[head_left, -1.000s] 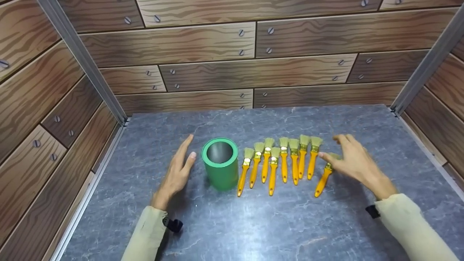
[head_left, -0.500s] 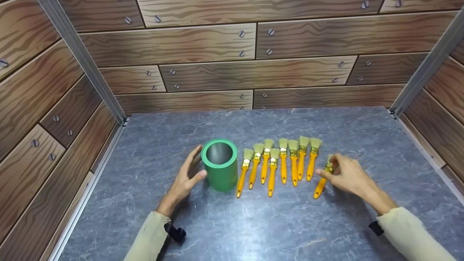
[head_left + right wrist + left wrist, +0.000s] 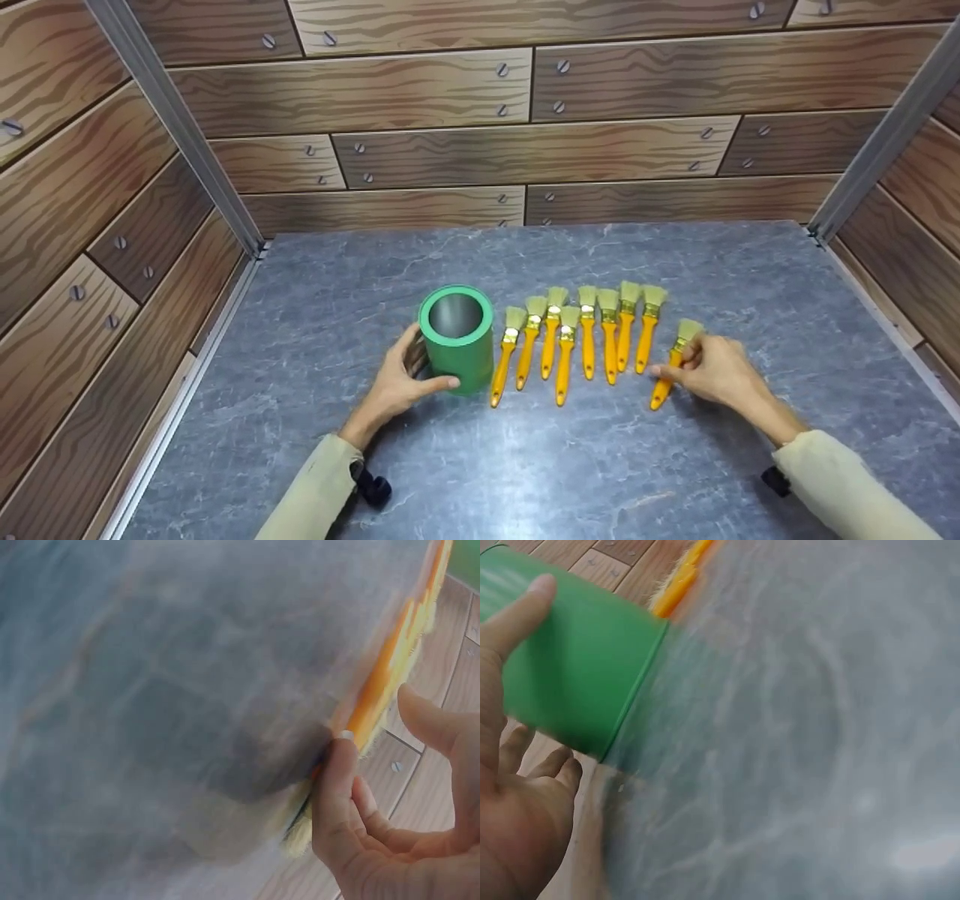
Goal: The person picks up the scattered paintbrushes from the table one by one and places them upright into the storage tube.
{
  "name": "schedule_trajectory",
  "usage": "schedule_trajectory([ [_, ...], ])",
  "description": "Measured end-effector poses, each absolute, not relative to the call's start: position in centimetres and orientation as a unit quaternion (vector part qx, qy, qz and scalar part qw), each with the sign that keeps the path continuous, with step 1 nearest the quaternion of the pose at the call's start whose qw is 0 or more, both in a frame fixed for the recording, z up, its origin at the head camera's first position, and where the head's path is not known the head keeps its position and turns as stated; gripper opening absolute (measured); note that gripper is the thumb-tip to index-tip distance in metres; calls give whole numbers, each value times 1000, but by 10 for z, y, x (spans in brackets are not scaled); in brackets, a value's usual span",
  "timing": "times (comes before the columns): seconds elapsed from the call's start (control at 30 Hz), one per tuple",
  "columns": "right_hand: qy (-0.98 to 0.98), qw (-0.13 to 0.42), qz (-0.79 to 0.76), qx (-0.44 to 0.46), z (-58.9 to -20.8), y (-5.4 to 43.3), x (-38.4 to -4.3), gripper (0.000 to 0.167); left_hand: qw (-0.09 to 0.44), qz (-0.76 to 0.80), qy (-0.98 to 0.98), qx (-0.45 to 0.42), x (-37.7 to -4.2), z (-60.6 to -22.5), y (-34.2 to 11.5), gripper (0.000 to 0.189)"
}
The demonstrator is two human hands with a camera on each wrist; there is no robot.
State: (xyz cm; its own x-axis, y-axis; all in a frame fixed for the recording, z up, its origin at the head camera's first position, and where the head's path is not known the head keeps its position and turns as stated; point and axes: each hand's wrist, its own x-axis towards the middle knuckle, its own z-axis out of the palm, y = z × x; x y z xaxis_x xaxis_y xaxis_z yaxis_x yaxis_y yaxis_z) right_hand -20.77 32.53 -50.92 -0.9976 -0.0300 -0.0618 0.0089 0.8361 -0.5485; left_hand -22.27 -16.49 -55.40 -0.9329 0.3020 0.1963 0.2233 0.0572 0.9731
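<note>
Lone brush could skid if thumb and finger meet unevenly

From my end, the chief worry is the lone brush (image 3: 661, 391), lying flat on the tabletop (image 3: 300, 300) to the right of eight other brushes (image 3: 588, 349), bristles at the far end; if the right hand (image 3: 716, 367) pinches off-centre, I'd expect it to swivel or skid, being thin and low; pressing one edge alone could do the same. My second worry is the green container (image 3: 463, 364), upright at the left end of the row; a shove from the left hand (image 3: 397, 384) could slide it into the brush just beside it.

On the grip: the right hand is part closed, bent fingers and thumb straddling the lone brush; my right wrist view shows a gap between thumb and index tip, so I read no firm hold, and contact I cannot confirm; the left hand is spread wide, thumb across the container's low front, fingers reaching round its left side; whether it presses there, I cannot tell.
</note>
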Motion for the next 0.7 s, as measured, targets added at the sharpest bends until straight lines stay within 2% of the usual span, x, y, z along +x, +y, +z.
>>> schedule_trajectory([
  [0.27,956,35,-292,18,-514,328,-210,51,26,651,741,165,-222,-561,-159,105],
  [0.7,934,100,-333,81,-506,340,-217,57,34,661,732,162,-223,-562,-159,107],
])
